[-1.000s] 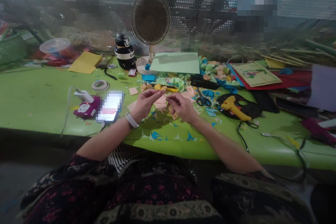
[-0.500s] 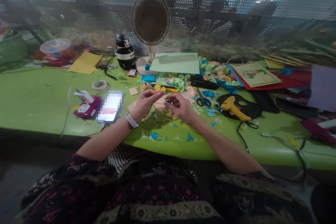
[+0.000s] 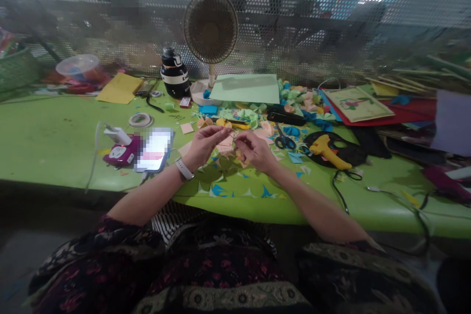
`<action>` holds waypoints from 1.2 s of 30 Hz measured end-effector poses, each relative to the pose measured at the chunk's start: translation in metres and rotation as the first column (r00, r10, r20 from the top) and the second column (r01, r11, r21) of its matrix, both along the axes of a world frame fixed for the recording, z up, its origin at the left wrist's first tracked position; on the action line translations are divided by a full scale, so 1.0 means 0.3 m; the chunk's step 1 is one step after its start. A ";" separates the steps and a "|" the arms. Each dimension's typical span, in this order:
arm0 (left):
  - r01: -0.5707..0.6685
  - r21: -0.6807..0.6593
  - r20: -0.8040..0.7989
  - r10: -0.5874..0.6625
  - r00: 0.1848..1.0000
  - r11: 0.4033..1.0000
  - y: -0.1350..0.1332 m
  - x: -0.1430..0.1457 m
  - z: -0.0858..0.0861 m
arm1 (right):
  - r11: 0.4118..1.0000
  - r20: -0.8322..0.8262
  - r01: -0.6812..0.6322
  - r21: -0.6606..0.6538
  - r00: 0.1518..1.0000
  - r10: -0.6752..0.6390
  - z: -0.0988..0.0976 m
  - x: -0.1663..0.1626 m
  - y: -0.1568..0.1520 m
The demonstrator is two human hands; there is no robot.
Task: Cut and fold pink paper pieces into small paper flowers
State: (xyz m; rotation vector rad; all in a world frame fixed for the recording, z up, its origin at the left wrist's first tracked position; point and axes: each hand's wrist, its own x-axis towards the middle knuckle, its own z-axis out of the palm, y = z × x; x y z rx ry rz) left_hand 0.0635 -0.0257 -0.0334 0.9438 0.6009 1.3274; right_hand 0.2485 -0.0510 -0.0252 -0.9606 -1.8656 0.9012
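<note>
Above the paper scraps at the table's front, my left hand (image 3: 204, 147) pinches with thumb and forefinger; whatever lies in the pinch is too small to name. My right hand (image 3: 254, 150) faces it from the right, its fingers curled and closed at the tips, also on something I cannot make out. A narrow gap separates the two sets of fingertips. Below and between them lie peach paper pieces (image 3: 225, 145). Dark-handled scissors (image 3: 285, 142) rest to the right of my right hand, and a yellow cutter (image 3: 239, 126) lies just beyond the fingers.
A lit phone (image 3: 153, 151) and a purple socket block (image 3: 123, 152) are at the left. A yellow glue gun (image 3: 330, 152) lies at the right. Behind stand a black bottle (image 3: 175, 74) and a fan (image 3: 211, 27). Paper scraps (image 3: 219, 190) cover the front edge.
My right fingertips have shifted slightly right and upward, away from the left ones. A small dark bit at the right fingertips no longer shows. My left hand has barely moved.
</note>
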 end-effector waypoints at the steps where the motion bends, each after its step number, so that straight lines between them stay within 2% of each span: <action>1: 0.001 -0.002 -0.003 -0.001 1.000 1.000 -0.001 0.000 0.000 | 1.000 0.000 -0.003 -0.005 1.000 0.003 -0.001 0.001 0.000; 14: 0.032 -0.024 0.000 -0.032 0.999 0.999 0.001 -0.004 -0.002 | 1.000 0.008 -0.012 -0.006 1.000 0.013 -0.008 -0.005 0.004; 24: -0.056 -0.016 0.018 0.056 0.998 0.998 0.003 0.001 0.002 | 1.000 0.077 -0.010 0.019 0.997 0.009 -0.017 -0.003 0.008; 29: -0.095 0.000 0.094 0.094 0.991 0.996 0.031 -0.020 0.007 | 1.000 0.091 0.014 -0.005 0.996 -0.013 -0.009 0.000 0.010; 32: -0.098 -0.016 0.108 0.100 0.989 0.995 0.042 -0.036 0.010 | 0.998 0.033 0.055 -0.030 0.998 -0.054 0.001 0.007 0.012; 36: 0.015 -0.050 0.059 -0.012 0.998 0.999 0.030 -0.036 0.015 | 0.990 -0.163 0.091 -0.110 0.981 -0.108 0.026 0.016 0.011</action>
